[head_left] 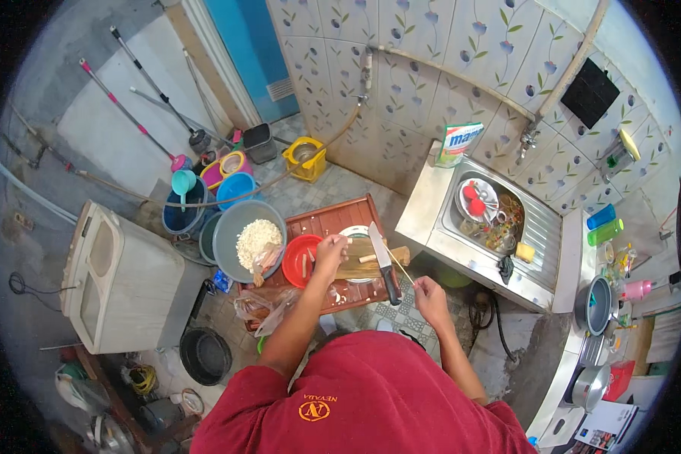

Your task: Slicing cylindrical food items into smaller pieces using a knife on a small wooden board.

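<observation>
My right hand (431,301) grips the lower end of a thin wooden skewer (400,264), which slants up and left. My left hand (333,252) is closed at the fingertips over the red basin's right edge, with a small pale piece (349,240) at the fingers. Between my hands, a kitchen knife (381,255) with a black handle lies across a wooden cutting board (354,264), which rests over a white plate (356,231). A short pale stick-like piece (368,258) is on the board. The red basin (288,264) holds a few sausage-like pieces (305,265).
A low reddish-brown wooden table (340,214) carries these things. On its left stands a grey basin (222,241) of white diced food (259,241) and a bag of sausages (268,256). A sink (451,218) with dishes is at right; a hose (284,176) crosses beyond.
</observation>
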A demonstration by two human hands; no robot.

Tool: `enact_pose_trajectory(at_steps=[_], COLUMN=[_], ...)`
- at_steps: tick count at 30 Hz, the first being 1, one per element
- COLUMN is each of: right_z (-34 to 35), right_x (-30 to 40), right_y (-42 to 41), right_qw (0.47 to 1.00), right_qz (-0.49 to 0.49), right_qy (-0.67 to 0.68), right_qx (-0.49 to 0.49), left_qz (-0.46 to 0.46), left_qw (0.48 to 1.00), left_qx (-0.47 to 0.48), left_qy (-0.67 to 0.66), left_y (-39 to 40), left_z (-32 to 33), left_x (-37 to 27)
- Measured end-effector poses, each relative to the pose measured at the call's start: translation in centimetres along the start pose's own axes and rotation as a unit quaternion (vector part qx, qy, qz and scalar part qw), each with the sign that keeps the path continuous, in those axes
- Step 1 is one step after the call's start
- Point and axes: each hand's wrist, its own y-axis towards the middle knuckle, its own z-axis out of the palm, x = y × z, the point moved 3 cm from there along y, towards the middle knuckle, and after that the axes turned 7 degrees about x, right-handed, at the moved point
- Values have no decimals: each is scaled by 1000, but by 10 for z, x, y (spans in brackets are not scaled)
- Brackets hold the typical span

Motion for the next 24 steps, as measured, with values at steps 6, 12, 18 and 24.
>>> enact_pose_trajectory(at_steps=[6, 12, 18, 24], right_z=[14, 17, 19, 27], right_x=[60, 108, 134, 147], right_y=[-14, -35, -55, -71], right_qw=[989, 977, 972, 971], right_qz=[-50, -60, -125, -139], right_qy=[125, 192, 190, 183], right_qx=[54, 71, 64, 66], left_qz=[43, 68, 158, 204], left_qw=[975, 962, 942, 939], left_qx=[107, 134, 181, 148], left_qy=[-192, -230, -234, -233], left_y=[-36, -59, -85, -102], left_z=[26, 39, 58, 54], left_x=[-57, -100, -134, -152])
